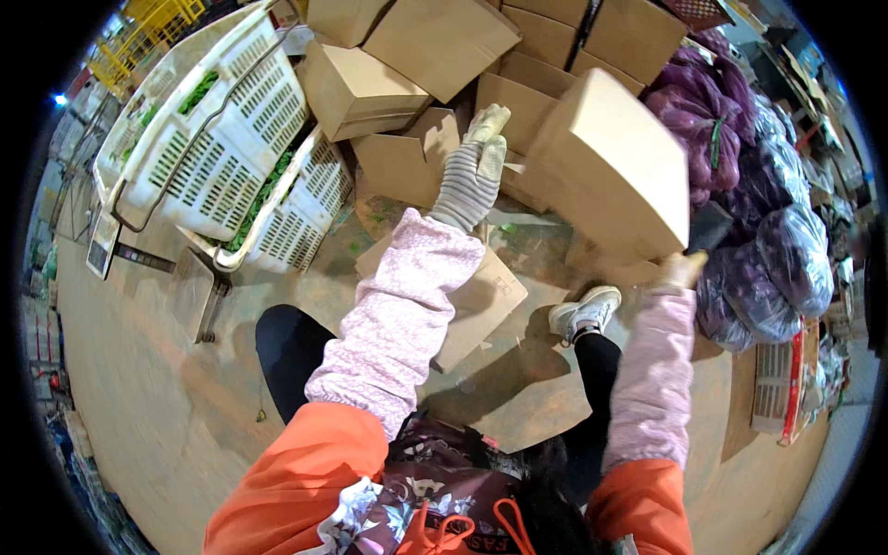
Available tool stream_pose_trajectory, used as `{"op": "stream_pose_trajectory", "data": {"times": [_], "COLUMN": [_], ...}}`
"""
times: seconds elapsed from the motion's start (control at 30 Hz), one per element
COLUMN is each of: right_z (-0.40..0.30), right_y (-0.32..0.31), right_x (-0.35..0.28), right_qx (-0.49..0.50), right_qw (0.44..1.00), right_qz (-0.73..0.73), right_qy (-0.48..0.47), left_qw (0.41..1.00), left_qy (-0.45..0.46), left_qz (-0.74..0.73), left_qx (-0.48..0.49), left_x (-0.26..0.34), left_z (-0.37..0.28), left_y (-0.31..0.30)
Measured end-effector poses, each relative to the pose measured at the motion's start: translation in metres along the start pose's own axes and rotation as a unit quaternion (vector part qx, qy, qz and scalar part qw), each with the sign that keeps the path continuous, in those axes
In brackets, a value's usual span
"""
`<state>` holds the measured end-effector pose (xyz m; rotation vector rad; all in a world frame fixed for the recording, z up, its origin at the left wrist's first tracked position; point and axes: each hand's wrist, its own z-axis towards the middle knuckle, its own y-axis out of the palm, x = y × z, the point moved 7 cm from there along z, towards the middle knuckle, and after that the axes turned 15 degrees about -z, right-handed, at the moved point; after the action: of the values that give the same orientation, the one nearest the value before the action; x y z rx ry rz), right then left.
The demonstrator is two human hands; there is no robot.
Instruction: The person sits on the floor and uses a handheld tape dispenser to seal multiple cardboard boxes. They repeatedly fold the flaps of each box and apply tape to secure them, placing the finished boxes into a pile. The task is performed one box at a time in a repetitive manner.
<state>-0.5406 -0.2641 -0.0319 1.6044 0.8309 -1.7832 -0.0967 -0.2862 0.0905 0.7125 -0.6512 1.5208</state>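
Observation:
My right hand [683, 269], in a work glove, is at the lower right corner of a cardboard box [617, 166], which is tilted and slightly blurred; whether the fingers grip it is unclear. My left hand [479, 163], in a grey and cream knit glove, reaches forward just left of that box, its fingers close together. Whether it holds anything cannot be told. Below my left forearm, a flat piece of cardboard [485, 305] lies on the floor. An open cardboard box [406, 163] stands left of my left hand.
Stacked white plastic crates [208, 152] with leafy greens stand at the left beside a platform scale [194, 284]. More cardboard boxes [444, 45] are piled ahead. Purple mesh sacks [697, 132] and filled clear plastic bags [791, 257] line the right, near a red-edged crate [791, 388].

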Motion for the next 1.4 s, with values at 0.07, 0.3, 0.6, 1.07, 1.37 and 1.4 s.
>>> {"op": "stream_pose_trajectory", "data": {"times": [0.07,0.3,0.6,1.07,1.37,1.4], "right_z": [0.025,-0.15,-0.209,-0.211,-0.235,-0.249], "right_y": [-0.037,0.037,0.103,0.131,0.143,0.149], "right_x": [-0.039,-0.017,0.043,0.051,0.094,0.101], "right_qx": [0.093,-0.292,-0.422,-0.434,-0.464,-0.472], "right_qw": [0.956,0.934,0.868,0.862,0.819,0.827], "right_qz": [-0.238,-0.206,-0.197,-0.229,-0.338,-0.304], "right_qy": [-0.144,-0.006,0.174,0.129,0.014,0.037], "left_qw": [0.996,0.656,0.569,0.581,0.767,0.784], "left_qy": [-0.06,-0.685,-0.752,-0.735,-0.61,-0.594], "left_qz": [0.024,0.156,0.309,0.334,0.092,0.121], "left_qx": [0.063,0.275,0.126,0.1,0.177,0.133], "left_x": [-0.025,-0.225,-0.231,-0.234,-0.106,-0.092], "left_z": [-0.011,-0.392,-0.453,-0.437,-0.377,-0.366], "left_y": [-0.016,-0.154,-0.1,-0.094,-0.104,-0.105]}}
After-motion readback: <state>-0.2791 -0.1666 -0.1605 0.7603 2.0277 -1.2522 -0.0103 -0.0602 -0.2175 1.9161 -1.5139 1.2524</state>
